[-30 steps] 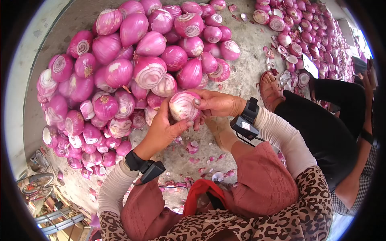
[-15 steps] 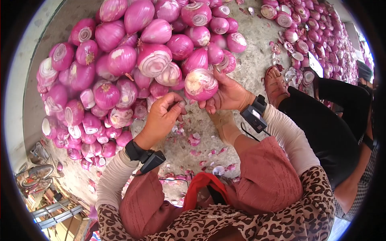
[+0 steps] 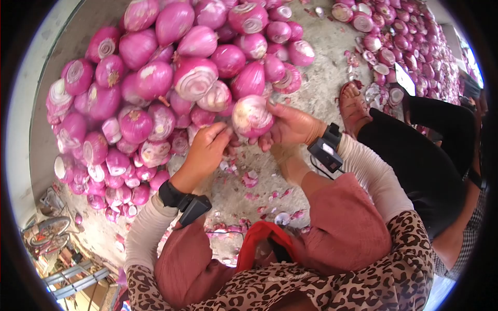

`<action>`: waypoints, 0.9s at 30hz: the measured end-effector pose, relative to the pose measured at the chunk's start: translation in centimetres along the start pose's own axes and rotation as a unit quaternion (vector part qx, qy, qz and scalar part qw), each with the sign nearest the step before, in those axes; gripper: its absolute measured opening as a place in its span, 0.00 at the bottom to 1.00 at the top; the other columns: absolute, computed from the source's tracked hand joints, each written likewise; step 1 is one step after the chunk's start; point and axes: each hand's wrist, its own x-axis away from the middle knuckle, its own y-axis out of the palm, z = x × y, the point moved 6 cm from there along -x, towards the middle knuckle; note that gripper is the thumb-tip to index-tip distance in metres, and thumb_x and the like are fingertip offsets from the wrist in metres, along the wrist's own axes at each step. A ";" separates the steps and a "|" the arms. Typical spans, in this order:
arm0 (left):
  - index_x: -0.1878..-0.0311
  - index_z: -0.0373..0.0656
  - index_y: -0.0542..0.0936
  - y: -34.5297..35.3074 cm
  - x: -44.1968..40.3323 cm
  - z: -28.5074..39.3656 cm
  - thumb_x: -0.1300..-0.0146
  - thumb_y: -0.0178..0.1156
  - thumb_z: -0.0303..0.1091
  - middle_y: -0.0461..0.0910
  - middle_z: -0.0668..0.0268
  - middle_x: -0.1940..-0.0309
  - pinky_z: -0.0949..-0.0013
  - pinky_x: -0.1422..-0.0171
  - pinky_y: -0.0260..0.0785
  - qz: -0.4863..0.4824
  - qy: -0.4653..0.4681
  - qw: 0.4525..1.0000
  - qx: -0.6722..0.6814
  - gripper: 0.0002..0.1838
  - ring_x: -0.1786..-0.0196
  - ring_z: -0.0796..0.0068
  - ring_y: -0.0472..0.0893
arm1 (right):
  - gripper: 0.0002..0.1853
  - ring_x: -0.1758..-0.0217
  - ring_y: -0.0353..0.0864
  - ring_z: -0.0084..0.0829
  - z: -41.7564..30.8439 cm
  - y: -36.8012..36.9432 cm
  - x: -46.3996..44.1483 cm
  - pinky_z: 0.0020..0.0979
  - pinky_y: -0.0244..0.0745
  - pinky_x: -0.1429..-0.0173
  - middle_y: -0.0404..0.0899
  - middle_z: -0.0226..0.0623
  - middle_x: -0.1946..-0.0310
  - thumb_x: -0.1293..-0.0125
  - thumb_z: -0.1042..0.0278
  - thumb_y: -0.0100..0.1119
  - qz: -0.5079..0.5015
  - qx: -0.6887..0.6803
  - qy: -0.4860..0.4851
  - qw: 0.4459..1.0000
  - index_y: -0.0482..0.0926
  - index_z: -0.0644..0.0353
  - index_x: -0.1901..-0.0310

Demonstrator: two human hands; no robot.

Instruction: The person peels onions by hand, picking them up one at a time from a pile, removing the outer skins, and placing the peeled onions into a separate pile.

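A pink and white onion [image 3: 252,116], partly stripped of its outer skin, rests in my right hand [image 3: 294,125], with the thumb on its upper right side and the fingers beneath. My left hand [image 3: 206,150] is just left of this onion, its fingers closed in a pinch; whatever is between them is too small to make out. Beyond both hands lies a large heap of pink onions [image 3: 154,80], some showing pale ringed cut ends.
Bits of onion skin [image 3: 250,179] litter the concrete floor [image 3: 244,207]. A co-worker's black-clad leg [image 3: 410,155] and foot [image 3: 355,108] are at the right. Another onion pile [image 3: 415,44] stands at the upper right. A bicycle [image 3: 49,230] is at the lower left.
Both hands held the onion a second ago; my left hand has since come off it and closed. The onion has shifted slightly right and been turned in my right hand.
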 end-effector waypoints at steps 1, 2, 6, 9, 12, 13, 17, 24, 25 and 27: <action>0.64 0.36 0.76 -0.4 -0.1 -0.5 0.29 0.46 0.38 0.78 0.65 0.73 0.74 0.67 0.68 0.019 -0.016 1.000 -0.011 0.15 0.72 0.78 0.77 | 0.30 0.60 0.82 0.43 0.3 -0.1 0.3 0.38 0.78 0.53 0.78 0.53 0.55 0.30 0.44 0.41 -0.027 -0.038 0.020 0.999 0.64 0.64 0.40; 0.64 0.36 0.76 -0.6 0.0 -1.0 0.31 0.45 0.35 0.78 0.65 0.73 0.74 0.67 0.68 0.035 -0.031 0.999 0.005 0.13 0.72 0.78 0.76 | 0.30 0.59 0.82 0.45 0.8 -1.1 0.4 0.40 0.78 0.51 0.77 0.56 0.55 0.29 0.44 0.40 -0.030 -0.058 0.034 0.997 0.64 0.65 0.40; 0.65 0.37 0.76 -1.3 0.1 -2.7 0.32 0.46 0.34 0.78 0.66 0.73 0.75 0.65 0.68 0.018 -0.045 0.999 -0.014 0.12 0.72 0.79 0.76 | 0.27 0.58 0.82 0.42 -1.0 -1.6 1.7 0.36 0.78 0.54 0.79 0.49 0.55 0.30 0.48 0.45 0.004 0.011 -0.012 1.000 0.64 0.62 0.39; 0.65 0.36 0.75 -1.2 0.2 -4.4 0.35 0.49 0.31 0.78 0.65 0.74 0.74 0.69 0.68 0.003 -0.080 0.997 -0.023 0.09 0.77 0.78 0.76 | 0.25 0.58 0.82 0.37 -4.1 -3.3 2.9 0.32 0.77 0.56 0.80 0.42 0.54 0.31 0.50 0.48 0.134 0.014 -0.094 0.986 0.67 0.60 0.41; 0.57 0.36 0.73 -1.5 0.2 -5.4 0.40 0.51 0.23 0.78 0.62 0.67 0.72 0.65 0.71 0.044 -0.045 0.997 0.048 0.08 0.72 0.76 0.77 | 0.24 0.60 0.80 0.34 -7.9 -6.6 4.3 0.33 0.76 0.55 0.78 0.41 0.52 0.31 0.50 0.49 0.156 0.028 -0.166 0.973 0.69 0.59 0.43; 0.57 0.36 0.73 -1.7 0.2 -5.4 0.40 0.51 0.23 0.78 0.62 0.67 0.72 0.65 0.71 0.044 -0.043 0.997 0.049 0.08 0.72 0.76 0.77 | 0.24 0.60 0.80 0.34 -8.8 -6.8 4.6 0.33 0.76 0.55 0.78 0.41 0.52 0.31 0.50 0.49 0.155 0.030 -0.167 0.973 0.69 0.59 0.43; 0.56 0.36 0.72 -1.7 0.3 -5.8 0.39 0.51 0.22 0.78 0.63 0.63 0.74 0.59 0.70 -0.008 -0.087 0.996 0.011 0.08 0.66 0.77 0.77 | 0.19 0.63 0.80 0.28 -12.4 -8.4 5.9 0.30 0.76 0.57 0.80 0.33 0.55 0.29 0.52 0.45 0.283 0.084 -0.212 0.932 0.72 0.55 0.45; 0.58 0.37 0.74 -2.2 0.6 -6.9 0.38 0.52 0.24 0.79 0.67 0.65 0.74 0.60 0.70 -0.012 -0.113 0.993 -0.037 0.06 0.66 0.80 0.77 | 0.20 0.65 0.79 0.28 -14.9 -10.4 6.1 0.31 0.75 0.59 0.80 0.32 0.57 0.29 0.47 0.43 0.368 0.100 -0.166 0.909 0.73 0.53 0.47; 0.58 0.37 0.74 -2.3 0.6 -7.0 0.38 0.52 0.24 0.79 0.67 0.65 0.74 0.60 0.70 -0.012 -0.112 0.993 -0.038 0.06 0.66 0.80 0.77 | 0.20 0.65 0.79 0.28 -15.0 -10.6 6.3 0.31 0.75 0.59 0.80 0.32 0.57 0.29 0.46 0.44 0.382 0.105 -0.163 0.903 0.73 0.52 0.47; 0.59 0.37 0.74 -2.4 0.6 -7.2 0.38 0.53 0.25 0.79 0.67 0.65 0.75 0.60 0.70 -0.009 -0.096 0.995 -0.026 0.05 0.66 0.80 0.77 | 0.20 0.65 0.79 0.29 -15.7 -11.0 6.9 0.30 0.75 0.59 0.80 0.32 0.57 0.30 0.46 0.44 0.396 0.109 -0.159 0.898 0.73 0.52 0.48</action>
